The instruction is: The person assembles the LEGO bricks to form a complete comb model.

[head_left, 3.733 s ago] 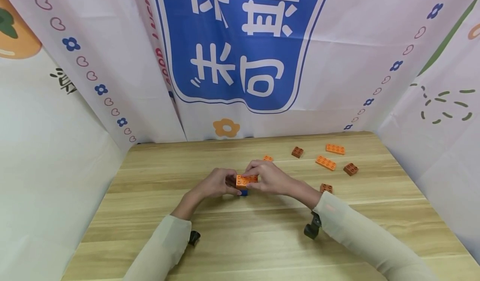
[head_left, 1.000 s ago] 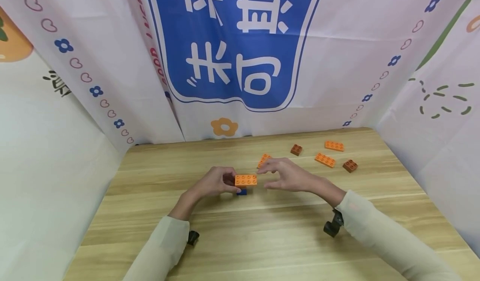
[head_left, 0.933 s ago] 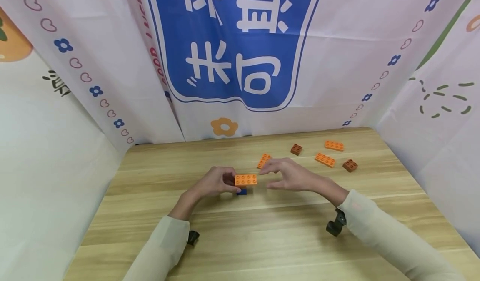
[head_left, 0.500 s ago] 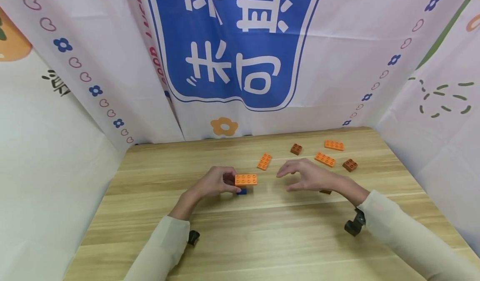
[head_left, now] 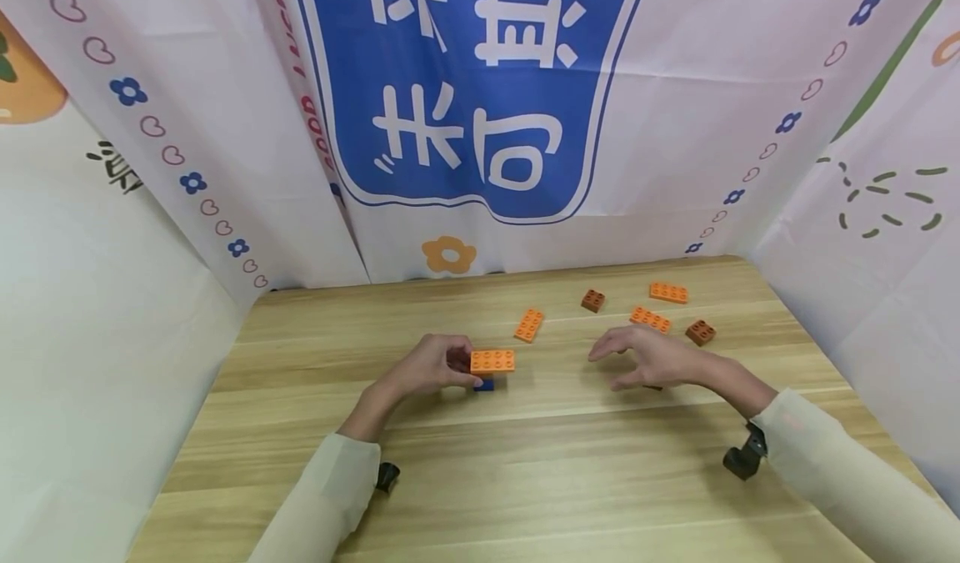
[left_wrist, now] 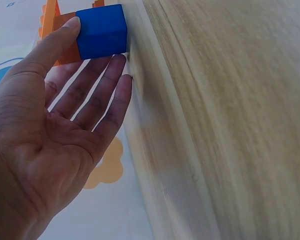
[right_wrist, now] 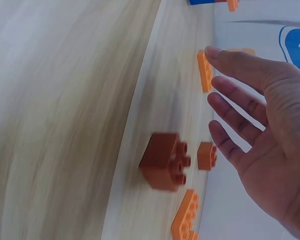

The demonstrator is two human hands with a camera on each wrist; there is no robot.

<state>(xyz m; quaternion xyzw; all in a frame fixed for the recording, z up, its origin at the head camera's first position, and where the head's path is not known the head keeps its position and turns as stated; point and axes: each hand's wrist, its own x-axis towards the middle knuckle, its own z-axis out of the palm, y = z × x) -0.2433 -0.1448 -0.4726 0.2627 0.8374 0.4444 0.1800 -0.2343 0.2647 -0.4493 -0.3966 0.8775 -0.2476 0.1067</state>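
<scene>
My left hand pinches a small stack of toy building bricks standing on the table. At its base is a blue brick, over that a brown brick, and a flat orange eight-stud brick caps it. The thumb lies across the brown brick in the left wrist view; the index finger is partly hidden behind it. My right hand, fingers spread and holding nothing, hovers to the right of the stack. Below it sits a brown four-stud brick, nearly covered by the hand in the head view.
A loose orange brick lies behind the stack. Farther right are two more orange bricks, one at the back and one nearer, and two brown bricks, left and right. A printed cloth hangs along the table's back edge.
My right hand has let go of the flat orange brick, now on top of the stack, and moved away to the right. The left hand keeps its hold in place.
</scene>
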